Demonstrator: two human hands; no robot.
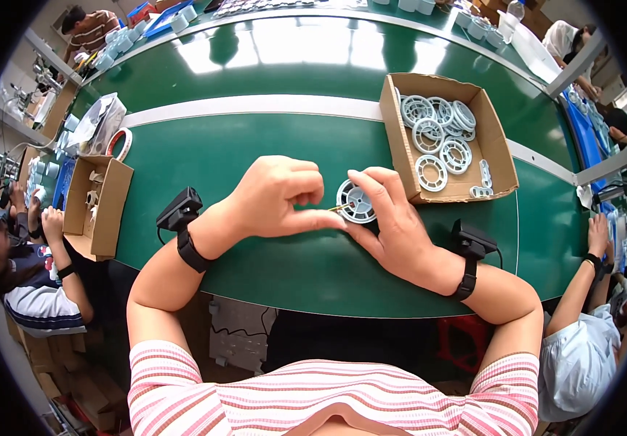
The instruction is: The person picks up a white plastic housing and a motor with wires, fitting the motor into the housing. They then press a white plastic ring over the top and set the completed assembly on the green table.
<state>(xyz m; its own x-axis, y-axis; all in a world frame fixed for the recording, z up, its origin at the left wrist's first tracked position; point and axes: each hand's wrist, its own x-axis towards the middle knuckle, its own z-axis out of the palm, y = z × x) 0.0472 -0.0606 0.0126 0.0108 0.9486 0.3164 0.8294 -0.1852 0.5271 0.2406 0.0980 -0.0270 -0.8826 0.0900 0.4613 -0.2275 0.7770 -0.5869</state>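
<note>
Green worktop (270, 261), seen from above; both forearms come in from the lower edge, each with a black wrist strap carrying a small black device.

Right hand (393, 225) holds a small white spoked wheel (355, 201) just above the worktop, fingers curled round its right rim and closed on it; wheel sits between the two hands, just left of the open cardboard box (400, 152).

Left hand (280, 196) closed in a loose fist; thumb and forefinger pinch a thin yellowish stick (340, 208), its tip touching the wheel's left side.

Cardboard box holds more white wheels (440, 134), lying flat and overlapping, toward its far end.

Second cardboard box (117, 203) at the left edge of the worktop, small white parts inside; other people sit at either side.
</note>
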